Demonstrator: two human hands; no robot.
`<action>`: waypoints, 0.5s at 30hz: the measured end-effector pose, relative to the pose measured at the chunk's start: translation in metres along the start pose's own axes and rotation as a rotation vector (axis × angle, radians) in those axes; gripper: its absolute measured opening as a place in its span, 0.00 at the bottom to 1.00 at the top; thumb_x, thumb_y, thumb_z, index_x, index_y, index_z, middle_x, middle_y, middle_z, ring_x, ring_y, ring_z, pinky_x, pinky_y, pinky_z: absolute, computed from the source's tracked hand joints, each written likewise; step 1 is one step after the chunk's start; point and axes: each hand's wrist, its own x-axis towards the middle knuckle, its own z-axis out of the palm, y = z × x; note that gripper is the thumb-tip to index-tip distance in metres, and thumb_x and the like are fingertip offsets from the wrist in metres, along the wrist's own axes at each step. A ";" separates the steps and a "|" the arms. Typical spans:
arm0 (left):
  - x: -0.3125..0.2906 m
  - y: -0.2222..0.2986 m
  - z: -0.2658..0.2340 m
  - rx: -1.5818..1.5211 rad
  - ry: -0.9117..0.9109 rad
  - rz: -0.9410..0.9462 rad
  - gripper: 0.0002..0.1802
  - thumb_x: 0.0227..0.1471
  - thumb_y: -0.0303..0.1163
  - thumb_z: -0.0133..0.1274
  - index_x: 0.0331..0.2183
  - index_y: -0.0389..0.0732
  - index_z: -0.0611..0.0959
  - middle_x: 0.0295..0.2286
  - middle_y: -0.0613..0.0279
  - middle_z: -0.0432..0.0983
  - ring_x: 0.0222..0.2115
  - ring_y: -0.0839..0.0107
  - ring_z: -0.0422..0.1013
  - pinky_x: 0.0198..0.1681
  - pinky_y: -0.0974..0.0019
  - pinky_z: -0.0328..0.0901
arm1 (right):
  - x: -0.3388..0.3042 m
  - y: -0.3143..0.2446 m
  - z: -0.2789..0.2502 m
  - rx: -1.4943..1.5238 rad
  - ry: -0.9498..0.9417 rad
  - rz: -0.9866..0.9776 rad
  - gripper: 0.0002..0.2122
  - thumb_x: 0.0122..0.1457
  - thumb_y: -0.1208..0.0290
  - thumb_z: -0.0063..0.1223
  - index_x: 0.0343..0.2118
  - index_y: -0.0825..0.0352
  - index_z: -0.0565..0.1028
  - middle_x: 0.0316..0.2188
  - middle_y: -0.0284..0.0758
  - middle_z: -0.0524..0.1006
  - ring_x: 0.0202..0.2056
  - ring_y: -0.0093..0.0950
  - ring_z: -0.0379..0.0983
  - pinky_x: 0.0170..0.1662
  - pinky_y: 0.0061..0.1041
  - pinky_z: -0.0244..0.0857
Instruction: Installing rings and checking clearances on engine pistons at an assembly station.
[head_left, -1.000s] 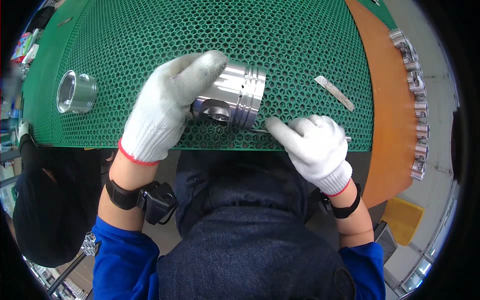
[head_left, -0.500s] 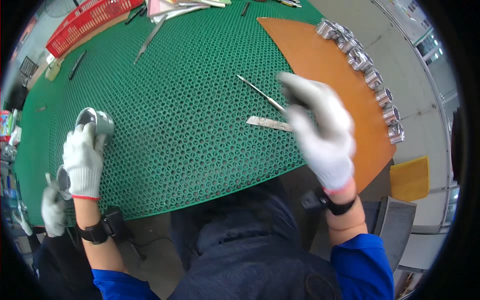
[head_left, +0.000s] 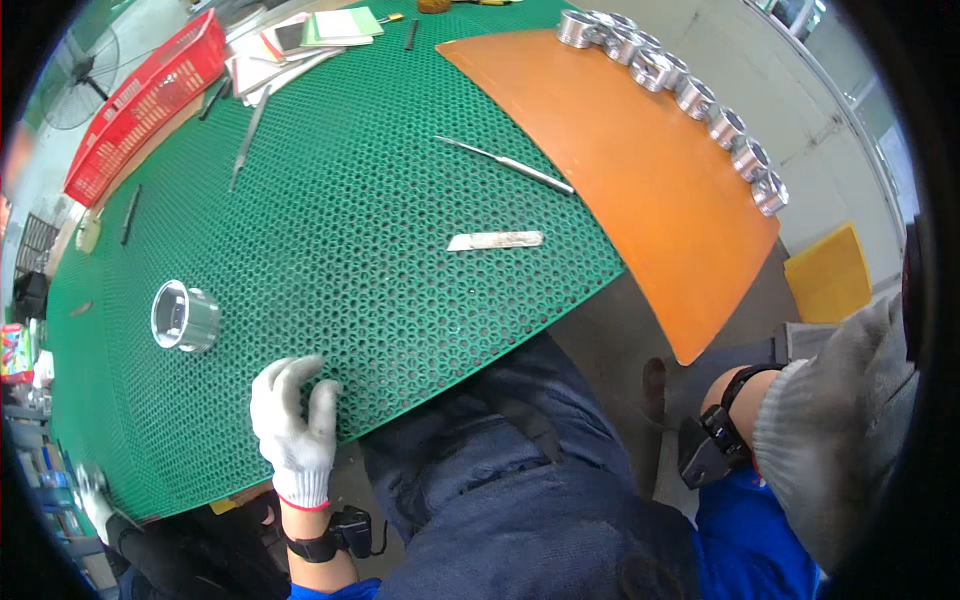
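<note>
A: Read from the left, what differs from half a second earlier?

B: The metal cylinder (head_left: 202,322) now rests untouched on the counter's green honeycomb mat (head_left: 350,270), its open end toward the left of the view. The left grip (head_left: 292,412), white-gloved, has come off it to the mat's near edge; it is empty, thumb and fingers apart.

A: And farther right?

B: The flat blade (head_left: 497,240) and the pointed tool (head_left: 520,173) lie fully uncovered, the tool's handle reaching the orange sheet (head_left: 640,190), which bears a row of cylinders (head_left: 694,98). The right grip (head_left: 840,430), earlier beside these tools, appears large at the right margin; its fingers are indistinct, so one cannot tell whether they are together or apart.

A: Where is the single cylinder relative to each?

B: Left of and beyond the left grip, near but not touching; well apart from the right.
</note>
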 end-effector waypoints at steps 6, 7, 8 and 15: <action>-0.010 -0.016 0.011 -0.198 0.085 -0.088 0.12 0.43 0.20 0.56 0.34 0.36 0.80 0.32 0.52 0.76 0.34 0.56 0.73 0.40 0.58 0.68 | -0.008 -0.011 -0.028 -0.091 0.050 0.077 0.19 0.65 0.65 0.44 0.55 0.69 0.71 0.42 0.35 0.77 0.42 0.23 0.73 0.45 0.22 0.67; -0.011 -0.019 0.011 -0.184 0.083 -0.087 0.11 0.43 0.19 0.55 0.34 0.35 0.80 0.33 0.52 0.76 0.34 0.56 0.73 0.40 0.59 0.68 | 0.012 0.008 -0.051 -0.112 0.055 0.085 0.19 0.65 0.65 0.44 0.55 0.69 0.71 0.43 0.35 0.77 0.42 0.23 0.72 0.45 0.22 0.66; -0.003 -0.006 0.022 -0.285 0.066 -0.078 0.11 0.43 0.18 0.54 0.34 0.35 0.80 0.33 0.52 0.76 0.34 0.57 0.73 0.40 0.59 0.67 | 0.030 -0.006 -0.089 -0.232 0.076 0.085 0.19 0.65 0.64 0.43 0.56 0.68 0.71 0.43 0.35 0.77 0.43 0.22 0.72 0.45 0.22 0.66; -0.016 -0.015 0.016 -0.169 0.028 -0.097 0.11 0.43 0.16 0.51 0.34 0.31 0.79 0.33 0.51 0.74 0.35 0.57 0.71 0.41 0.59 0.67 | 0.061 0.123 -0.214 -0.720 -0.071 0.623 0.20 0.63 0.57 0.47 0.55 0.59 0.73 0.47 0.28 0.77 0.45 0.20 0.72 0.44 0.22 0.67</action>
